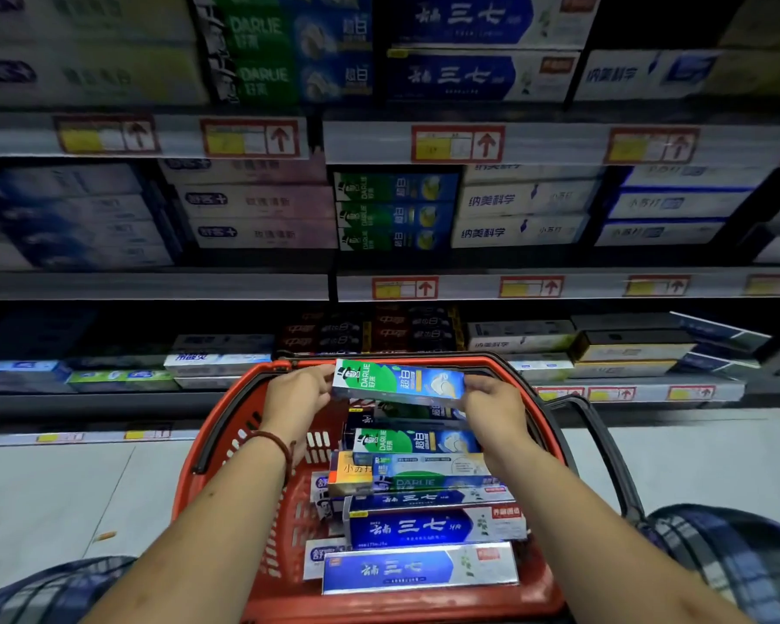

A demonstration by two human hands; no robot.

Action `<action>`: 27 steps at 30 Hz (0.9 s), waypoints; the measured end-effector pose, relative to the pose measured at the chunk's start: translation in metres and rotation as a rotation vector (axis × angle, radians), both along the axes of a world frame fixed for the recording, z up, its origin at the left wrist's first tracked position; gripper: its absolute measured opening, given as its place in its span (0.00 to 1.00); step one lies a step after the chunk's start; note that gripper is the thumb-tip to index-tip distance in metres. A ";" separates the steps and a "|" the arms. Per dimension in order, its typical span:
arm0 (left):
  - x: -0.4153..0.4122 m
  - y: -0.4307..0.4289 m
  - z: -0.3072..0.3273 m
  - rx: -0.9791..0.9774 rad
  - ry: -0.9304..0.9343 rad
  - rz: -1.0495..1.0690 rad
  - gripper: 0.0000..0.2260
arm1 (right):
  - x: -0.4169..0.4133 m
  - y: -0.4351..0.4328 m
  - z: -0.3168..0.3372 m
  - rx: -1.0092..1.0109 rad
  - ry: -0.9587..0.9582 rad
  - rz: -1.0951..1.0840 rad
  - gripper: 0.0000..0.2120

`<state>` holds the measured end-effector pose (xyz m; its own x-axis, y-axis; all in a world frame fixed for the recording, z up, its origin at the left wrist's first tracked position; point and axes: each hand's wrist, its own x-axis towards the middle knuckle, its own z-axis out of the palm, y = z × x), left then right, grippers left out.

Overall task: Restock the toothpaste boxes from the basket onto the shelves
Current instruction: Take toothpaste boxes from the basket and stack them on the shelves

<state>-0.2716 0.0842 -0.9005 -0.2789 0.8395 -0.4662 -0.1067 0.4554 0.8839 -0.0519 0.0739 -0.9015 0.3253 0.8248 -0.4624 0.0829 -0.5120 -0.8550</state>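
A green and blue Darlie toothpaste box (397, 382) is held level above the far end of the red basket (226, 443). My left hand (298, 391) grips its left end and my right hand (491, 398) grips its right end. Below it the basket holds several more toothpaste boxes, among them another Darlie box (417, 441) and a blue box with white characters (428, 529). On the middle shelf straight ahead sits a stack of three matching Darlie boxes (395, 211).
Three shelf levels of toothpaste boxes fill the view ahead, with a price-tag rail (458, 144) under each level. The basket's black handle (604, 443) hangs to the right. Pale floor tiles (64, 497) lie on both sides of the basket.
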 end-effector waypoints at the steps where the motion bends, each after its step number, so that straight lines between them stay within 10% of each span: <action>1: -0.003 -0.001 0.004 0.012 0.002 0.007 0.18 | -0.004 -0.001 0.004 0.009 0.026 -0.008 0.22; 27: -0.055 -0.001 0.099 0.350 -0.147 0.138 0.17 | -0.045 0.009 0.097 0.450 0.171 0.098 0.21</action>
